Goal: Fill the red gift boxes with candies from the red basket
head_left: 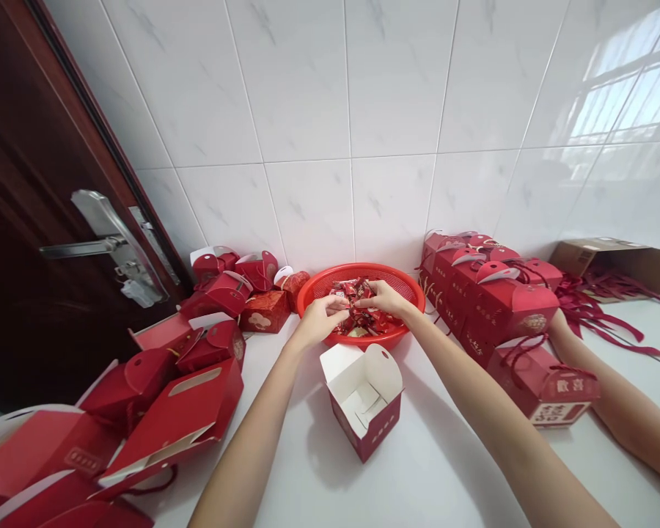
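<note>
Both of my hands reach into a round red plastic basket (412,293) that holds small wrapped packets (368,320), mostly red. My left hand (322,320) is at the left of the pile, its fingers curled in over the packets. From the right, my right hand (388,298) bends its fingers down onto the same pile. What the fingertips of either hand grip is too small to make out. Nearer to me, between my forearms, an open red box (366,400) with a white inside stands on the white table; no packets show in it.
Red boxes (179,411) crowd the left side, beside a dark door (27,183). Closed red boxes (473,293) are stacked at the right. Another person's arm (616,396) reaches behind a corded box (550,385). A cardboard box (627,264) with red ribbons lies far right.
</note>
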The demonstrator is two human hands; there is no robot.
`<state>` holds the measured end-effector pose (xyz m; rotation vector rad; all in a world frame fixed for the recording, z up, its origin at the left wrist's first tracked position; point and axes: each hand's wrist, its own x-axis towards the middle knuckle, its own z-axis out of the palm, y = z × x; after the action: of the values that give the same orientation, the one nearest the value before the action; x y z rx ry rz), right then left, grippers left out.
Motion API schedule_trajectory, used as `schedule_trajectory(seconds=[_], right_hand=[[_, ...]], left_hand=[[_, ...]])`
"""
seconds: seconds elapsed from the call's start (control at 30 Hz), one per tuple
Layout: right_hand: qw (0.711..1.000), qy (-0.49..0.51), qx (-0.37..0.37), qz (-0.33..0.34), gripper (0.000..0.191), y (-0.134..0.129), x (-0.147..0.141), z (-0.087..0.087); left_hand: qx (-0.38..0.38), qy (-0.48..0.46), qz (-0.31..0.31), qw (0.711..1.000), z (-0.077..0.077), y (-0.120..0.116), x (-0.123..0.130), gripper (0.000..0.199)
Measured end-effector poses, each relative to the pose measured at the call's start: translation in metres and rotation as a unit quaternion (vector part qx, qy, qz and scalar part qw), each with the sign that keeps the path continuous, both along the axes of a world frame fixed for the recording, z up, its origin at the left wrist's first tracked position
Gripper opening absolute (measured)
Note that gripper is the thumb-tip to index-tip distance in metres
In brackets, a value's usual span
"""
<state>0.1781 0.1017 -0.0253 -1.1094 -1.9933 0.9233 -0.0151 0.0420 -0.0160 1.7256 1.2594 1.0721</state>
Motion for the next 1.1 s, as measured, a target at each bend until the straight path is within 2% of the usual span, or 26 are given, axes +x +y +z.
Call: schedule_trajectory(seconds=[0.17,0.27,0.33,0.47,0.63,0.9,1.0,1.1], right_hand=[[0.989,0.147,-0.017,0.012,0.039,-0.006,0.000,0.001],[0.968,0.244,-0.055,0.024,0.039,-0.008,-0.002,0.003],[0.959,0.271,-0.074,0.030,0.040,-0.008,-0.002,0.003],[0.954,0.285,-0.090,0.009,0.045,-0.008,-0.002,0.003],[0.956,0.285,-0.063,0.006,0.047,-0.009,-0.002,0.003],[0.970,0.240,-0.031,0.008,0.044,-0.015,-0.002,0.004],[0.972,0.232,-0.032,0.021,0.045,-0.015,-0.002,0.004],[0.974,0.222,-0.034,0.017,0.045,-0.015,-0.002,0.003]], left_hand=[[-0.046,-0.050,-0.020,0.997,-0.007,0.016,0.009,0.049],[-0.063,-0.088,-0.044,0.993,-0.009,0.019,0.014,0.052],[-0.072,-0.118,-0.063,0.988,-0.011,0.020,0.017,0.048],[-0.060,-0.172,-0.067,0.981,-0.013,0.019,0.016,0.039],[-0.032,-0.199,-0.049,0.978,-0.013,0.016,0.014,0.036],[-0.011,-0.167,-0.040,0.985,-0.017,0.016,0.016,0.032],[0.000,-0.144,-0.019,0.989,-0.021,0.019,0.016,0.035],[0.010,-0.130,0.002,0.991,-0.025,0.022,0.017,0.028]])
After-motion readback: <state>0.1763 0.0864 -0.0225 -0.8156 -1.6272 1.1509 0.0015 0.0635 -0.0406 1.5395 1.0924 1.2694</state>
